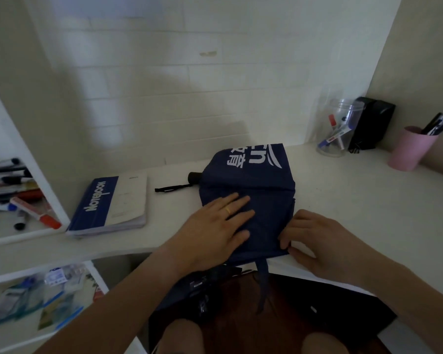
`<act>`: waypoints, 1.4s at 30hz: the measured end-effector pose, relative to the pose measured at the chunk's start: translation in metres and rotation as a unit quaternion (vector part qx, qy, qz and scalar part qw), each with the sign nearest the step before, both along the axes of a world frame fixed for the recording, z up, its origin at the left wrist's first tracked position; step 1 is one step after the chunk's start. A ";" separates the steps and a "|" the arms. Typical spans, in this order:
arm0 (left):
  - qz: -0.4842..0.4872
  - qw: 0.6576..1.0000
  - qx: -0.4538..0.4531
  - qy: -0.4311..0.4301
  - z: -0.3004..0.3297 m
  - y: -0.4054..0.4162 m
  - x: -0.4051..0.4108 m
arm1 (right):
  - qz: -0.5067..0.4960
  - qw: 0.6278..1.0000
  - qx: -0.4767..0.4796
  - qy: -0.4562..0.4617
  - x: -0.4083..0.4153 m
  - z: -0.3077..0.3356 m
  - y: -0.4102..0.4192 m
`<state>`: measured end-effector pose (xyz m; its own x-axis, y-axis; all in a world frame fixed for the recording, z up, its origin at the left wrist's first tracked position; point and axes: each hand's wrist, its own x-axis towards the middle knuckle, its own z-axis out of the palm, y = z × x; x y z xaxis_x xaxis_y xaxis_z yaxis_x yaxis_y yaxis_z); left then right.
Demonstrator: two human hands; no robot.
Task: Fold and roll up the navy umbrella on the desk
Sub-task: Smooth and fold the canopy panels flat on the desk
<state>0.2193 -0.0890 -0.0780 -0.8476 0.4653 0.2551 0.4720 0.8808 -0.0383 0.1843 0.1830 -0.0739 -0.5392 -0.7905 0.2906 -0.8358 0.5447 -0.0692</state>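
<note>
Right hand [315,241] pinches the navy umbrella [261,190] canopy's near corner, left hand [215,226] flat, fingers apart, pressing soft, slippery fabric onto the bench [343,190]; grasp folds at edges.

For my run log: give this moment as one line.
left hand flat on navy umbrella | right hand pinching near edge | strap hanging off desk

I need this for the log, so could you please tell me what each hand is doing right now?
Left hand: open, pressed flat on the navy umbrella.
Right hand: fingers curled, pinching the umbrella's fabric edge at the desk front.
</note>
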 end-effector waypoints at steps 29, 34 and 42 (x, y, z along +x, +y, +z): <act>-0.012 0.994 0.007 -0.112 -0.030 -0.032 -0.016 | -0.204 0.929 -0.305 -0.055 -0.059 0.030 -0.026; -0.007 0.994 0.003 -0.112 -0.030 -0.030 -0.014 | -0.289 0.844 -0.371 -0.259 -0.099 0.063 -0.036; -0.001 0.993 0.002 -0.116 -0.030 -0.029 -0.013 | -0.139 0.823 -0.453 -0.314 -0.072 0.080 -0.036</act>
<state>0.2064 -0.1184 -0.1082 -0.8826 0.4668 0.0553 0.4699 0.8796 0.0740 0.1125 0.1471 0.0059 -0.9312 -0.2234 0.2882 -0.3325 0.1957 -0.9226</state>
